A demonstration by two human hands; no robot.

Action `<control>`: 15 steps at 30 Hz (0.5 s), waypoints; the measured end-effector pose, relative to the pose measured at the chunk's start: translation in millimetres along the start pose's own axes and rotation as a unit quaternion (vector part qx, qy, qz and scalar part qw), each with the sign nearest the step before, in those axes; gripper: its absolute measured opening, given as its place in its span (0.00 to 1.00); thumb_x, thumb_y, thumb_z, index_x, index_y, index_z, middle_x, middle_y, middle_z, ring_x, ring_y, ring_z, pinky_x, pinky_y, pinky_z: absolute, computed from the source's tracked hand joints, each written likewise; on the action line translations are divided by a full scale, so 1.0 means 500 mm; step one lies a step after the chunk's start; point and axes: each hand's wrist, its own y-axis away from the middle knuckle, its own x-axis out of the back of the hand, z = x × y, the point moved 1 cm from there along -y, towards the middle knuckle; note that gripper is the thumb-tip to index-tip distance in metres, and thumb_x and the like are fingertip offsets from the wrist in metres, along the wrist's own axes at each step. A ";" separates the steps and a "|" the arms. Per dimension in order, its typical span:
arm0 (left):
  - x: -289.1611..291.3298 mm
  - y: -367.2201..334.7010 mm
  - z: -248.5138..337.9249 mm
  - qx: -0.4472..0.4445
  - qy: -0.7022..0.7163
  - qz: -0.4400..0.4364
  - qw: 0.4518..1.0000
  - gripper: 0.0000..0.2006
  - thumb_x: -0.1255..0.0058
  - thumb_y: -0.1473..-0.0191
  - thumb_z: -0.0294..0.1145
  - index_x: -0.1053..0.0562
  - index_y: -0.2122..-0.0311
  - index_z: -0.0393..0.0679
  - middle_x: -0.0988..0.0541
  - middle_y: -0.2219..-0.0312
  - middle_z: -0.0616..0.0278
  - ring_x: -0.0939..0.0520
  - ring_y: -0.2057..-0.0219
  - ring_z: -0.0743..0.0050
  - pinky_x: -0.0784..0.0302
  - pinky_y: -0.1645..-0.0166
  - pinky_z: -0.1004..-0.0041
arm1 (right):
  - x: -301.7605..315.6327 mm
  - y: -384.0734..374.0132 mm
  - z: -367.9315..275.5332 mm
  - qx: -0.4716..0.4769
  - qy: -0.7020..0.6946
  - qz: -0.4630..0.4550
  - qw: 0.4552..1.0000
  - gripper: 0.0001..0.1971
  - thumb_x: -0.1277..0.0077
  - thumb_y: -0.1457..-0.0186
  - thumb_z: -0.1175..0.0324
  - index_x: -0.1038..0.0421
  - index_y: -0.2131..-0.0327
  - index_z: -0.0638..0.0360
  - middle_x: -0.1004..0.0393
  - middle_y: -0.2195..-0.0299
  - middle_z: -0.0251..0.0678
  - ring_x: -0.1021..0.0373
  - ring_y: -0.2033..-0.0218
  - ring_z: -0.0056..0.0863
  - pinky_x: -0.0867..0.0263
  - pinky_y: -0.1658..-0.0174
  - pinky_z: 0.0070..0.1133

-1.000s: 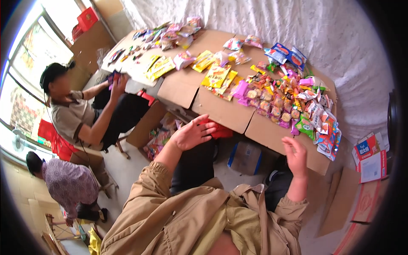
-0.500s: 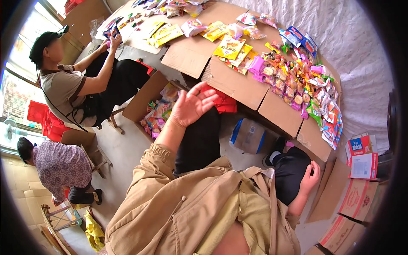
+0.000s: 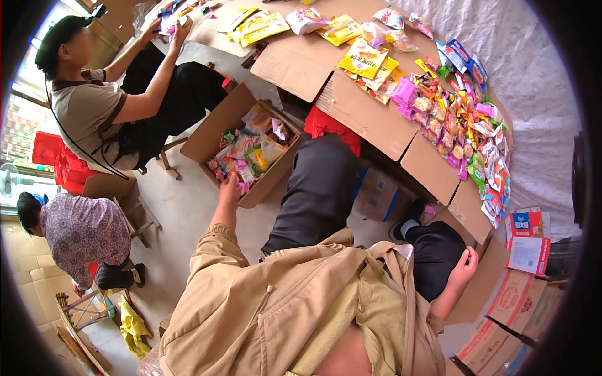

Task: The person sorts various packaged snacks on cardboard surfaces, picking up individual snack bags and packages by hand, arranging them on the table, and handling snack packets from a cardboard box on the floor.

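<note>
My left hand (image 3: 229, 188) is at the near left wall of a cardboard box (image 3: 268, 193), its fingers stretched up beside the rim. Nothing shows in it; whether it touches the box I cannot tell. Mixed small snack packets (image 3: 251, 147) in bright wrappers lie inside the box, which stands left of my dark-trousered knee. Beside my other knee, my right hand (image 3: 463, 268) hangs with loosely bent fingers and nothing visible in them.
A cardboard-covered table (image 3: 370, 122) curves ahead, bearing yellow snack bags (image 3: 364, 57) and a heap of small packets (image 3: 448, 122). A seated co-worker (image 3: 94, 103) handles packets at left; another person (image 3: 88, 238) bends behind. Flattened cartons (image 3: 517, 297) are at right.
My left hand has dropped from in front of the table edge to the box's near left wall. The view has shifted, showing more of the box. My right hand stays by my knee.
</note>
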 end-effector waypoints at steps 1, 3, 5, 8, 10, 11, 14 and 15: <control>0.005 -0.002 -0.026 0.058 -0.008 0.006 0.998 0.34 0.41 0.44 0.47 0.41 0.38 0.45 0.25 0.69 0.67 0.27 0.73 0.82 0.32 0.71 0.82 | 0.000 -0.002 -0.007 0.001 0.002 -0.002 1.000 0.10 0.50 0.38 0.71 0.26 0.58 0.67 0.23 0.60 0.41 0.27 0.58 0.35 0.32 0.54 0.28; 0.006 -0.020 -0.065 0.039 -0.052 0.035 0.997 0.33 0.41 0.44 0.46 0.39 0.39 0.44 0.25 0.68 0.66 0.27 0.72 0.81 0.31 0.71 0.80 | -0.003 -0.009 -0.021 -0.011 0.024 -0.016 1.000 0.10 0.50 0.38 0.70 0.26 0.58 0.66 0.24 0.59 0.41 0.27 0.57 0.36 0.32 0.54 0.27; 0.024 -0.053 -0.093 0.016 -0.095 0.067 0.993 0.32 0.40 0.45 0.45 0.37 0.40 0.43 0.25 0.67 0.65 0.26 0.72 0.79 0.30 0.70 0.78 | -0.013 -0.016 -0.025 -0.003 0.020 -0.023 1.000 0.10 0.50 0.37 0.69 0.26 0.57 0.66 0.24 0.59 0.40 0.28 0.58 0.33 0.33 0.54 0.27; -0.028 -0.073 -0.083 -0.185 -0.368 0.113 0.904 0.34 0.36 0.53 0.46 0.31 0.45 0.36 0.21 0.58 0.49 0.19 0.58 0.57 0.24 0.52 0.64 | -0.015 -0.013 -0.015 0.000 0.036 -0.023 0.999 0.11 0.51 0.36 0.68 0.26 0.57 0.65 0.24 0.59 0.38 0.29 0.58 0.31 0.33 0.54 0.26; -0.083 -0.056 -0.028 -0.207 -0.414 0.084 0.882 0.34 0.35 0.54 0.46 0.31 0.44 0.37 0.21 0.58 0.48 0.19 0.57 0.55 0.24 0.52 0.63 | -0.009 -0.007 -0.007 -0.004 0.047 -0.020 0.999 0.11 0.51 0.36 0.68 0.26 0.57 0.65 0.24 0.60 0.37 0.29 0.58 0.30 0.34 0.54 0.26; -0.106 -0.059 -0.007 -0.231 -0.457 0.060 0.857 0.35 0.34 0.54 0.45 0.31 0.44 0.37 0.21 0.57 0.48 0.19 0.56 0.52 0.24 0.51 0.62 | -0.007 -0.002 -0.002 -0.018 0.043 -0.015 0.999 0.10 0.51 0.36 0.68 0.26 0.58 0.65 0.24 0.60 0.37 0.29 0.58 0.30 0.34 0.54 0.25; -0.153 -0.072 0.037 -0.274 -0.479 0.033 0.833 0.36 0.32 0.57 0.45 0.31 0.43 0.39 0.22 0.53 0.44 0.22 0.51 0.47 0.27 0.46 0.60 | -0.004 0.007 -0.002 -0.034 0.042 -0.005 0.999 0.10 0.52 0.36 0.69 0.26 0.58 0.65 0.25 0.61 0.37 0.29 0.59 0.29 0.34 0.54 0.24; -0.167 -0.079 0.048 -0.317 -0.501 0.025 0.805 0.37 0.32 0.57 0.45 0.31 0.43 0.39 0.23 0.52 0.44 0.23 0.49 0.46 0.28 0.44 0.60 | -0.003 0.009 -0.003 -0.032 0.045 -0.001 0.998 0.09 0.52 0.36 0.70 0.26 0.58 0.65 0.25 0.61 0.36 0.29 0.60 0.28 0.34 0.54 0.24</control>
